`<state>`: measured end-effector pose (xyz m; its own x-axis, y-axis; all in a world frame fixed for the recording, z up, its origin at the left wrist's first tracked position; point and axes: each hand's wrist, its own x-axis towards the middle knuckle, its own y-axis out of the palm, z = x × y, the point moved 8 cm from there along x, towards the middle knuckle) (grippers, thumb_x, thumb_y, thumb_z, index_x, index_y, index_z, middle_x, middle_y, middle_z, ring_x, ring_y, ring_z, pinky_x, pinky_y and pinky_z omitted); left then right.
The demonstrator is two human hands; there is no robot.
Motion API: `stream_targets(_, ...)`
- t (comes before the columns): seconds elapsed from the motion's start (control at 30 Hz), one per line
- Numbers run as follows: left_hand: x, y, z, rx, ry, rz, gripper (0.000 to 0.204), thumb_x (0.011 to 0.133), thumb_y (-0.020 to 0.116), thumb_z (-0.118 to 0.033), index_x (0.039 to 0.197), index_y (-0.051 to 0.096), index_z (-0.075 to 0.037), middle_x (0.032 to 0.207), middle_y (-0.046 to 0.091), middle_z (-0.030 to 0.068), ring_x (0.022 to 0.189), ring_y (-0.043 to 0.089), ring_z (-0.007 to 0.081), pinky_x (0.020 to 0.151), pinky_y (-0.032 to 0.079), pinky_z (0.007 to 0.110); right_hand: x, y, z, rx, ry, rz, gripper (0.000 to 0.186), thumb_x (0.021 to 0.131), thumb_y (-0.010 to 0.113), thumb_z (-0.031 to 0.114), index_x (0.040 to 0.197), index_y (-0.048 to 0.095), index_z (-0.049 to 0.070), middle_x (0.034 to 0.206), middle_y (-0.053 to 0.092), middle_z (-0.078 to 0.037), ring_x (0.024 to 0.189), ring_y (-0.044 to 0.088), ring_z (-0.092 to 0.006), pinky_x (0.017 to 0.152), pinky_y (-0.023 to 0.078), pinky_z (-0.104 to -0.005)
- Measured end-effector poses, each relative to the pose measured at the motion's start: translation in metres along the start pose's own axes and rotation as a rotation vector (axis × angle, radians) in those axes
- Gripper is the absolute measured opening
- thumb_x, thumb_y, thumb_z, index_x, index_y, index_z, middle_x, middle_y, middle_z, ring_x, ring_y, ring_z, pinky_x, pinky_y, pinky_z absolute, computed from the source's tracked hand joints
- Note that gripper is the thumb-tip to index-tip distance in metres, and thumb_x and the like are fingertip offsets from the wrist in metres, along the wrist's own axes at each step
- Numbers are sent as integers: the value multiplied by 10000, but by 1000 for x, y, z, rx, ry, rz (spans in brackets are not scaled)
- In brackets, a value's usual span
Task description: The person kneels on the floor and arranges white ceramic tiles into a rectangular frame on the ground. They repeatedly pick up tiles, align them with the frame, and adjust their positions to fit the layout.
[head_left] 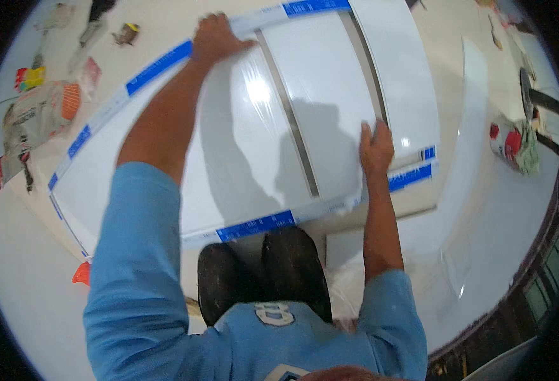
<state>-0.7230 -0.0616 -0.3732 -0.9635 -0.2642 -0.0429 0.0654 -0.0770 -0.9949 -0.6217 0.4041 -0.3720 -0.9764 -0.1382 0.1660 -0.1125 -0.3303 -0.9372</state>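
Observation:
A large glossy white panel [324,70] lies in front of me, with blue-and-white printed protective tape [257,225] along its edges. Two narrow grey strips [290,114] run across it, and clear film shines on its surface. My left hand [215,38] rests on the far taped edge, thumb stretched out to the right, fingertips at the rim. Over the right-hand grey strip [369,70], my right hand [377,147] is closed, thumb and forefinger pointing away from me. What sits between those fingers is too small to make out.
At the left lie a crumpled plastic bag [38,117], a yellow-and-red packet [30,79] and a small roll-like item [126,33]. A red-and-white tin [506,140] with a pale green cloth [528,152] stands at the right. A white strip [473,82] lies beyond the panel.

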Motion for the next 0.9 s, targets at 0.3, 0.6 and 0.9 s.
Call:
stream_targets(0.3,17,16,9,-139,37,134,1050,715,822,-712,1298,550,118,1306,600,300,1266,561,463,1059,501,529,5,19,-12,162,59,-31,392,1032,630,379,1324,692,125,1012,675,-231,873,702,-428,743,590,-538)
stream_targets(0.6,28,6,17,-136,53,53,850,748,826,-647,1177,614,56,1165,653,286,1131,636,451,950,554,532,10,20,1,97,-50,-75,410,1053,608,362,1298,711,49,924,714,-195,837,691,-322,735,578,-470)
stream_targets(0.9,34,18,21,-149,67,25,765,804,789,-625,1154,644,40,1155,670,286,1122,648,444,946,549,533,18,12,12,159,-23,-141,326,1027,647,274,1208,692,6,971,691,-297,919,668,-476,822,559,-526)
